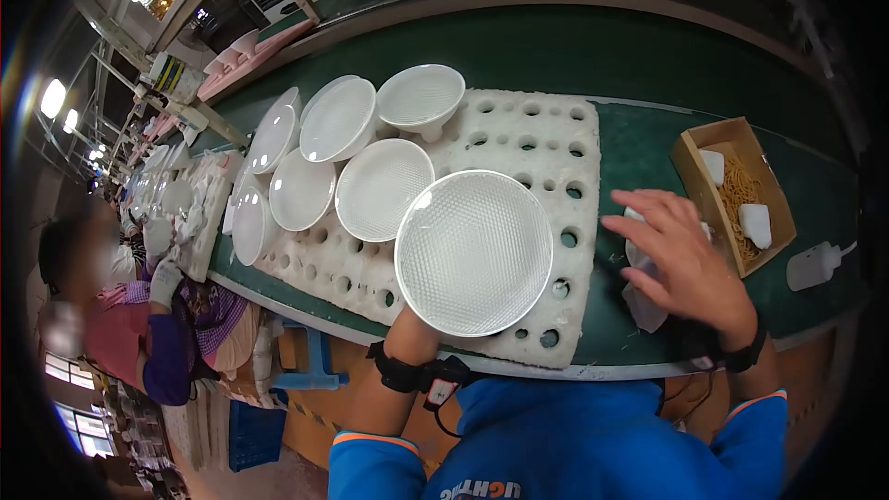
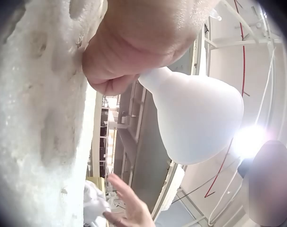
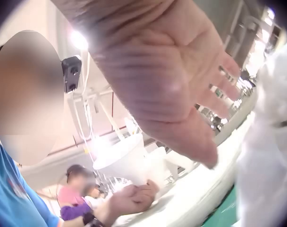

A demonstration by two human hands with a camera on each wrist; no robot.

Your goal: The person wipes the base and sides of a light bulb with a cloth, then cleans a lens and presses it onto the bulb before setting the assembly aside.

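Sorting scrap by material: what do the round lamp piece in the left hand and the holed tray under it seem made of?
The lamp piece: likely glass or clear plastic face, glossy with a fine pebbled pattern; smooth milky body. The holed tray: probably expanded foam, matte, pitted and crumbly.

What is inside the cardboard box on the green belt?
The cardboard box holds a heap of thin yellow strands and two white blocks. The box floor under the strands is covered and cannot be seen.
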